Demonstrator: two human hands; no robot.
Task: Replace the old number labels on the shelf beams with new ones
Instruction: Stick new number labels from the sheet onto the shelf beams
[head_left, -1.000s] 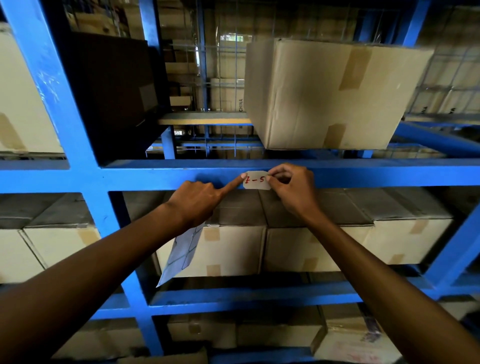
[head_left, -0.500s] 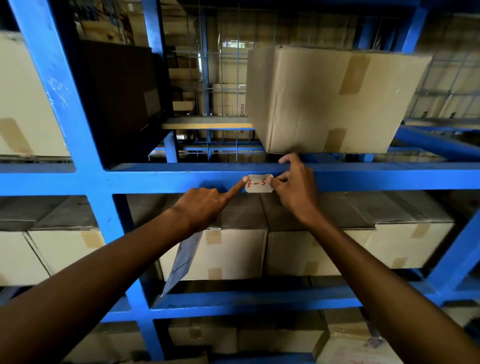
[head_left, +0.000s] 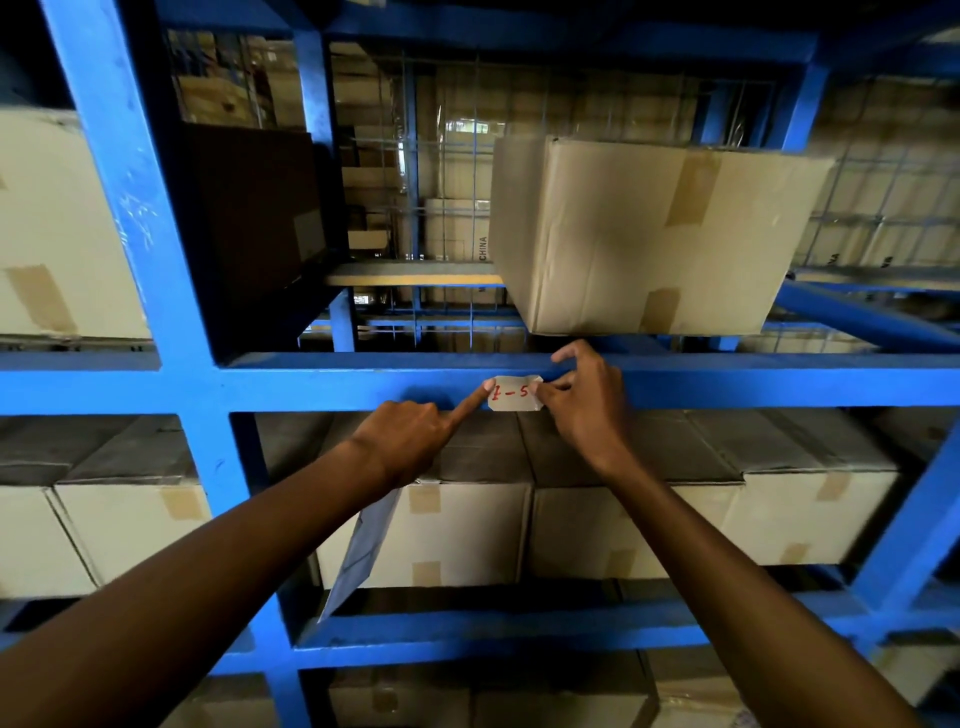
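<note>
A small white label (head_left: 513, 393) with red handwriting lies against the front of the blue shelf beam (head_left: 322, 382). My left hand (head_left: 410, 441) presses its outstretched index finger on the label's left edge, while its curled fingers hold a white label sheet (head_left: 363, 551) that hangs down below the hand. My right hand (head_left: 584, 405) touches the label's right edge with thumb and fingertips, its index finger resting on top of the beam.
A large taped cardboard box (head_left: 654, 234) stands on the shelf right above the beam. A row of cardboard boxes (head_left: 467, 530) fills the shelf below. A blue upright post (head_left: 140, 218) stands to the left, with a dark box (head_left: 260, 208) beside it.
My right hand's fingers have spread from a pinch on the label, the index finger lifting onto the beam's top. The label now lies flat against the beam. The view has tilted upward.
</note>
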